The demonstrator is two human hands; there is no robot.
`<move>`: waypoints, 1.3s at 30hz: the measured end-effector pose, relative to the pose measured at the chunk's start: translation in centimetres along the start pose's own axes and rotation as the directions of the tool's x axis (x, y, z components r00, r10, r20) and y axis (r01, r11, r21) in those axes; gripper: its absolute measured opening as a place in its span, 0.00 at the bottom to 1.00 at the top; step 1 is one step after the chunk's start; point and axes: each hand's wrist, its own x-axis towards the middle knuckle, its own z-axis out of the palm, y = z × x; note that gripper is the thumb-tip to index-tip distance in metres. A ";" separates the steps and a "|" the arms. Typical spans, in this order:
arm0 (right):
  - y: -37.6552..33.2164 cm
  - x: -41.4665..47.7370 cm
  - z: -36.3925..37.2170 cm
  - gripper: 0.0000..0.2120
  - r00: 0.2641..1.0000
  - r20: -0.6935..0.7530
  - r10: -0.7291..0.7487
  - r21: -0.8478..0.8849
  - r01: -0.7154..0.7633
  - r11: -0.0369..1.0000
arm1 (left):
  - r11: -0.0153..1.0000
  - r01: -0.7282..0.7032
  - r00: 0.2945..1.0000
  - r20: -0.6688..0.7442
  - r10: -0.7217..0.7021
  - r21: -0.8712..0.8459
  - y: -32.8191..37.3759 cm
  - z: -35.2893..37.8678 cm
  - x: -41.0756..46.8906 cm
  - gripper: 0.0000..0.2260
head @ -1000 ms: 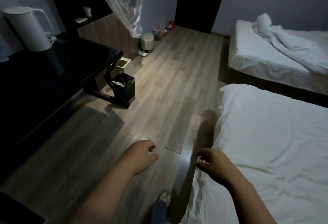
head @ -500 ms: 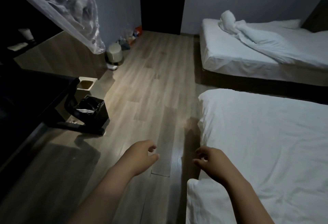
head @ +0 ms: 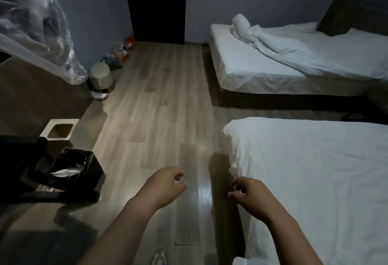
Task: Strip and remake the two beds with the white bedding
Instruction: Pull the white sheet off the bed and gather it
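**Both hands empty between two half-dressed beds**

The person stands in the aisle on the wooden floor (head: 157, 107), arms out in front. The left hand (head: 165, 185) hovers over the boards, its grip loose, fingers gently curled around nothing. The right hand (head: 249, 191) hangs just at the corner edge of the near bed (head: 315, 180) with the same relaxed, empty grip. Whether it brushes the sheet, I cannot tell.

Now the scoreboard. The near bed shows a white sheet spread fairly smooth over the mattress, with a few soft creases and a loose fold at the corner by the right hand. No duvet or pillow shows on the part in view, so at best this one reads as partly made. I cannot say whether that sheet is fresh or due to come off.

Across the gap, well apart, the far bed (head: 252, 71) wears a white sheet pulled over its mattress. A white duvet (head: 273, 42) lies twisted into a rope across it, knotted up at the foot end. That looks like bedding either stripped or waiting to be spread, and certainly not finished.

Over on the left, a black waste bin (head: 77, 168) sits by the dark worktop, out of play.

My call is that most of the remaking lies ahead. That means covers, pillows and tidy corners on both beds.
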 end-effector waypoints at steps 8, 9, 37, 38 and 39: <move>-5.0 8.3 -2.0 0.20 0.996 -0.015 0.085 0.036 -0.085 0.996 | 0.998 -0.062 0.996 0.070 0.061 0.006 -1.9 -6.2 10.0 0.15; -5.2 9.2 -2.3 0.20 0.995 -0.015 0.094 0.040 -0.094 0.995 | 0.998 -0.065 0.994 0.083 0.064 0.003 -2.1 -6.6 11.0 0.16; -4.5 42.8 -15.7 0.19 0.973 -0.046 0.228 0.128 -0.220 0.967 | 0.993 -0.100 0.968 0.238 0.084 0.058 2.2 -14.6 49.1 0.16; -4.7 44.0 -15.8 0.19 0.969 -0.051 0.244 0.134 -0.235 0.963 | 0.991 -0.114 0.964 0.249 0.095 0.067 2.0 -15.0 50.5 0.16; -5.0 44.9 -15.9 0.19 0.964 -0.051 0.262 0.140 -0.253 0.957 | 0.990 -0.123 0.960 0.261 0.100 0.074 1.8 -15.4 51.7 0.16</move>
